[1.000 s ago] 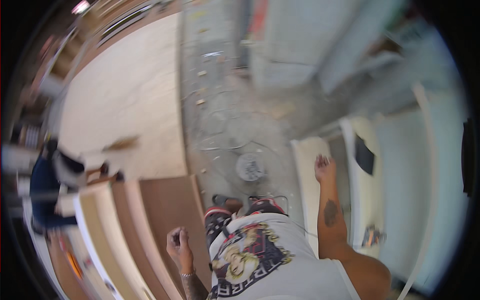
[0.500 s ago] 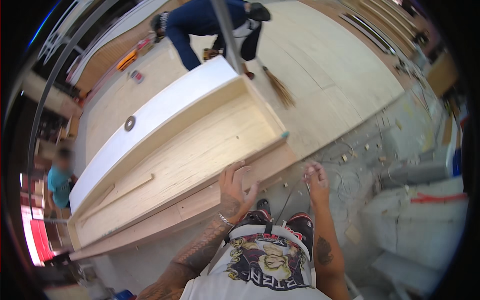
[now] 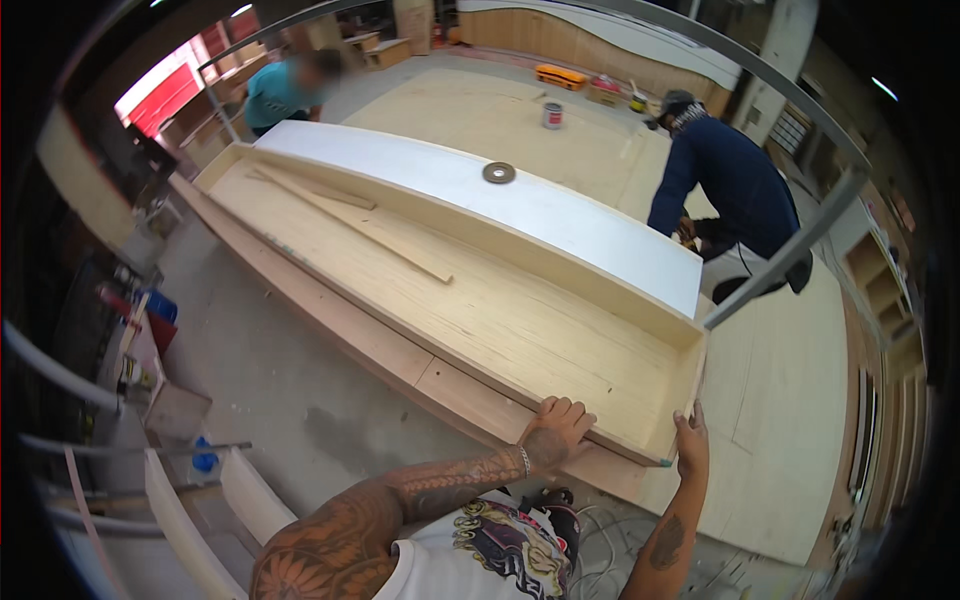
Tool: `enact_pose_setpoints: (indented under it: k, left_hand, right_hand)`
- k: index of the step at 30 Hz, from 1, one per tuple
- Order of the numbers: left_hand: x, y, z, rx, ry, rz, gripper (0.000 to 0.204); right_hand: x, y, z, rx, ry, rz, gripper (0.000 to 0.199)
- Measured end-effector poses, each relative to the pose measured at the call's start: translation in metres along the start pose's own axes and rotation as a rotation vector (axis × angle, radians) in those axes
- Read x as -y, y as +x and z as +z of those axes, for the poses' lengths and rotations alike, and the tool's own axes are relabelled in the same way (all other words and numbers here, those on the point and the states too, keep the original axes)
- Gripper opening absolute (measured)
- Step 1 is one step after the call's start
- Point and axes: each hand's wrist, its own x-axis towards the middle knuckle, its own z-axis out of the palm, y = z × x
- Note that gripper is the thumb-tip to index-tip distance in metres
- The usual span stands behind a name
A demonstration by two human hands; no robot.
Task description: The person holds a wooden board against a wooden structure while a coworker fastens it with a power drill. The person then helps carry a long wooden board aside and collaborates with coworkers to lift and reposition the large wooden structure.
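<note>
In front of me lies a long, shallow wooden box (image 3: 480,325) with a curved far side, open at the top. My left hand (image 3: 558,432) is closed over its near edge, close to the right end, fingers curled onto the rim. At the right end board, my right hand (image 3: 690,440) grips the edge near the corner; part of its grasp is hidden. Two loose wood strips (image 3: 400,248) rest inside the box toward the left. Along the far side runs a white curved panel (image 3: 570,225) with a round disc (image 3: 498,173) on it.
A reddish-brown board (image 3: 400,362) sits under the near side. Beyond the box, a person in dark blue (image 3: 730,185) bends low at the right, and another in teal (image 3: 280,92) is at the far left. A metal post (image 3: 790,245) slants past the right end. Cables (image 3: 605,530) lie on the floor.
The view has swung toward the left end of the box. My hands, free and apart before, now hold the box's near edge and right end.
</note>
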Motion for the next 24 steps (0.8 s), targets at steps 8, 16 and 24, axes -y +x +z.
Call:
enact_pose_setpoints:
  k: [8,16,24]
  left_hand:
    - [-0.021,0.007,0.017,-0.133,0.131,-0.172,0.027]
    - [-0.035,0.016,0.013,-0.185,0.153,-0.217,0.025]
    - [-0.061,-0.002,0.026,-0.425,0.172,-0.383,0.046]
  right_hand:
    - [-0.031,0.042,-0.003,0.161,0.057,0.000,0.072]
    - [-0.011,0.032,0.000,0.225,0.111,-0.071,0.080]
    - [-0.004,0.028,-0.002,0.273,0.177,-0.090,0.083]
